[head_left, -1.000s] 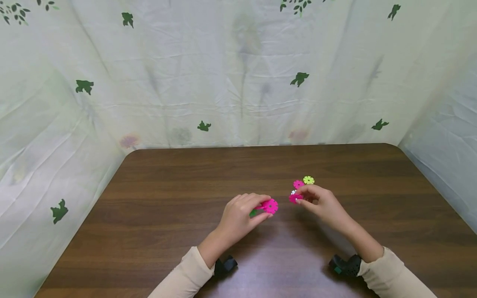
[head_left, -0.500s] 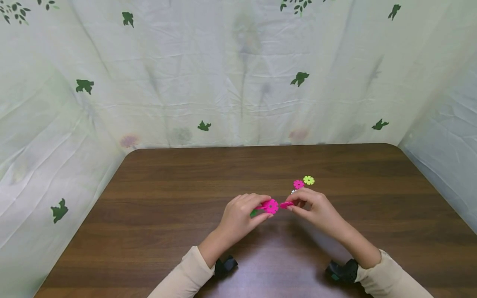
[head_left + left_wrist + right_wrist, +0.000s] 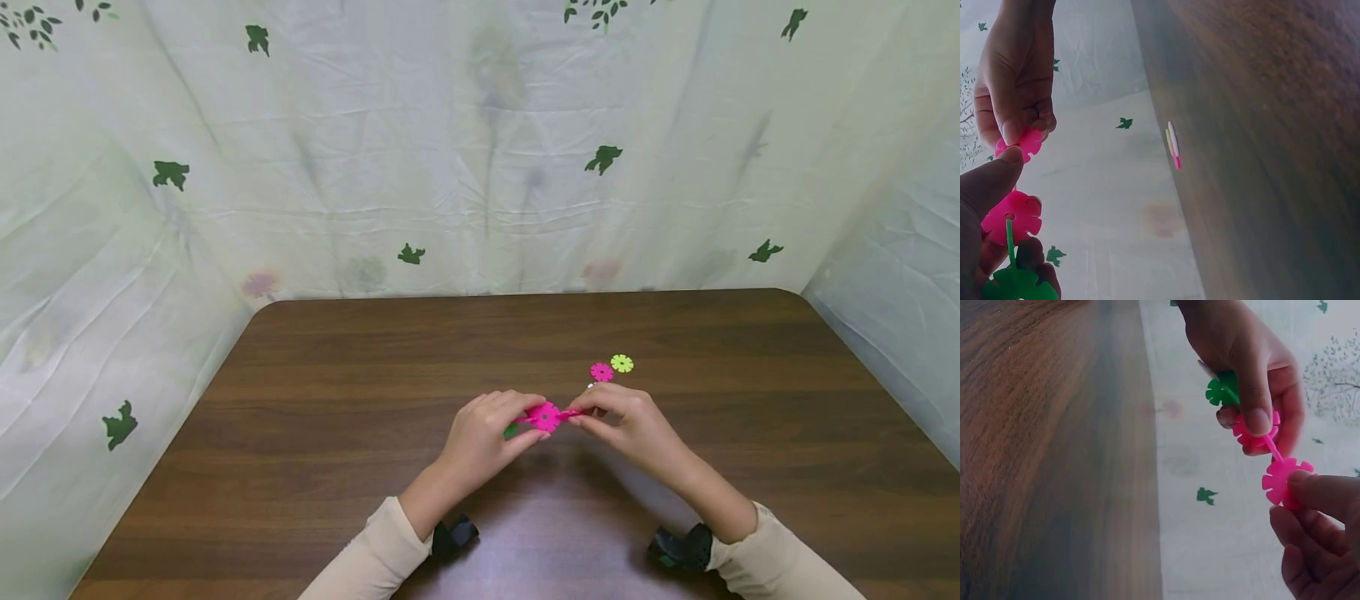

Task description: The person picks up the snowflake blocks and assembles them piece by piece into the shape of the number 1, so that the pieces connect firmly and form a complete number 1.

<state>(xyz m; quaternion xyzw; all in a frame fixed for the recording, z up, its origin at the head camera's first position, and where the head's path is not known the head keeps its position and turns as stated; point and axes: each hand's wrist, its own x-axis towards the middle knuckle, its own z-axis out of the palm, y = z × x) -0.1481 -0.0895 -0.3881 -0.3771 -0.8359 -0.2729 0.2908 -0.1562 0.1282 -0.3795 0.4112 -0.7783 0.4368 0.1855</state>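
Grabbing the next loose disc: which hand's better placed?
Right hand, probably: nearer the loose yellow disc and loose pink disc, though it's pinching another pink disc. Left hand, farther away, grips the joined discs.

A dark brown, wood-grained worktop (image 3: 337, 375) with rounded far corners spreads beneath the left grip (image 3: 483, 433) and the right grip (image 3: 637, 425). Beyond both hangs a pale, creased curtain (image 3: 450, 167) printed with green bird-like shapes (image 3: 603, 158), leafy sprigs (image 3: 30, 25) and faint reddish blossoms (image 3: 260, 284). Pale fabric (image 3: 82, 317) hangs left of the left grip, bluish-white fabric (image 3: 900, 292) right of the right grip. Soft light (image 3: 525, 537) gleams on the near side of both.
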